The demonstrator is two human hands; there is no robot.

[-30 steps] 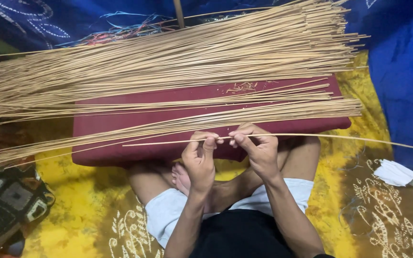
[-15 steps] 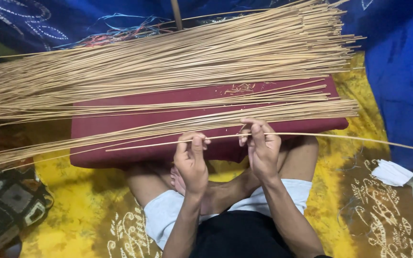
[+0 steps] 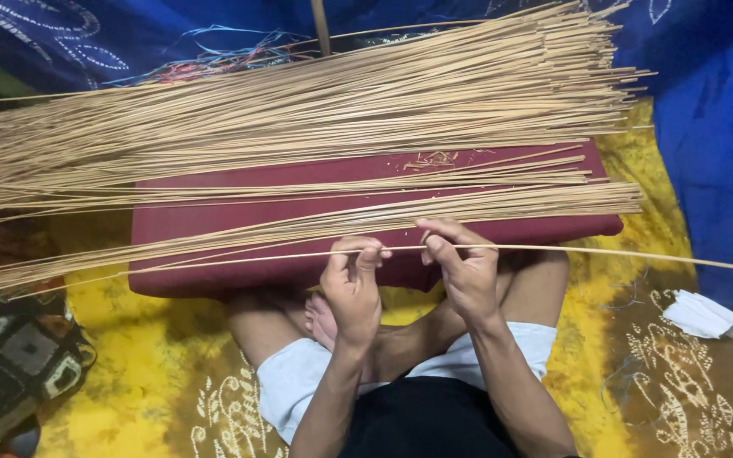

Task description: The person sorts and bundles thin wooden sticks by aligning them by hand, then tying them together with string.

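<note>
Pinching one long thin reed strip (image 3: 553, 248) between closed fingers of left hand (image 3: 352, 284) and right hand (image 3: 464, 270), just above a maroon cushion (image 3: 214, 229) bearing a spread of reed strips (image 3: 299, 110), yellow patterned cloth (image 3: 129, 373) lying beneath.

Arms: bare to above the elbow, no sleeves showing
Hands: left hand (image 3: 352, 284) and right hand (image 3: 467, 270), no rings or gloves
Shorts: white
Top: black
Feet: bare
</note>
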